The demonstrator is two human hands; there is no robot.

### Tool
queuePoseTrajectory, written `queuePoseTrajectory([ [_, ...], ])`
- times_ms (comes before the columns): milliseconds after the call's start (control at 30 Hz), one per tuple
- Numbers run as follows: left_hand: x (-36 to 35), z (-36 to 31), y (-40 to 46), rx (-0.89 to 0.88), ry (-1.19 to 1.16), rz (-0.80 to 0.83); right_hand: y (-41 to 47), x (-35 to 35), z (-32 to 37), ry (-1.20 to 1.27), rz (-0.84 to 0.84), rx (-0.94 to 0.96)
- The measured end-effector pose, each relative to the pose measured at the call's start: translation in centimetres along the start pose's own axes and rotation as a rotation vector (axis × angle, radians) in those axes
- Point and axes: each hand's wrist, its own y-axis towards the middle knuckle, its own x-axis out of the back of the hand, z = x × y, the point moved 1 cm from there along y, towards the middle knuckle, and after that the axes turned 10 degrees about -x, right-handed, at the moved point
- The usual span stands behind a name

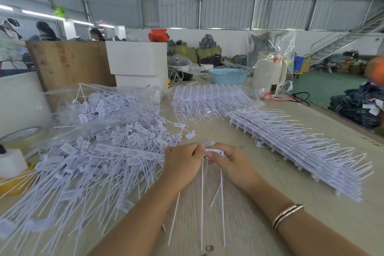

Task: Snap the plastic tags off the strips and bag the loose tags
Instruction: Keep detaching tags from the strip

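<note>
Both hands meet mid-bench (239, 224): left hand (182, 162) w/ fingers curled, pinching thin white stems that hang toward the camera; right hand (230, 162) pinching a small white tag (216, 153) between thumb & fingers, touching the left. Big pile of loose tags (93, 162) spread left of the hands, more inside a clear bag (99, 106) behind it. Unsnapped strips (301, 147) stacked in a long row to the right, another batch (212, 100) farther back, near a blue basket (228, 76)
</note>
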Motion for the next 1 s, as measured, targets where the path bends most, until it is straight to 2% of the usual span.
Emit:
queuePoseTrajectory([
  [133, -0.5, -0.3, 0.3, 0.07, -0.153, -0.037, 0.0, -0.1, 0.4, -0.136, -0.133, 0.12],
  [267, -0.7, -0.9, 0.2, 0.096, -0.263, -0.091, 0.0, -0.3, 0.4, -0.064, -0.144, 0.137],
  [433, 0.1, 0.0, 0.5, 0.257, -0.413, -0.168, 0.1, 1.3, 0.1, 0.366, -0.226, 0.054],
  [533, 0.2, -0.2, 0.1, 0.114, -0.304, -0.196, 0.2, 1.7, -0.8, 0.225, -0.202, -0.064],
  [667, -0.8, -1.2, -0.4, -0.051, -0.247, -0.133, 1.0, 0.6, -1.9, -0.271, -0.214, -0.279],
  [733, -1.0, -1.2, -0.4, -0.081, -0.228, -0.079, 1.2, 0.4, -1.8, -0.4, -0.24, -0.331],
  [800, -1.0, -1.2, -0.4, -0.092, -0.197, -0.065, 1.1, 0.5, -1.8, -0.453, -0.279, -0.341],
  [900, -0.9, -1.3, -0.3, -0.091, -0.163, -0.083, 0.7, 0.7, -0.8, -0.354, -0.301, -0.195],
  [1000, -0.8, -1.4, -0.3, -0.12, -0.173, -0.12, 0.1, -0.2, 0.4, -0.277, -0.133, -0.118],
])
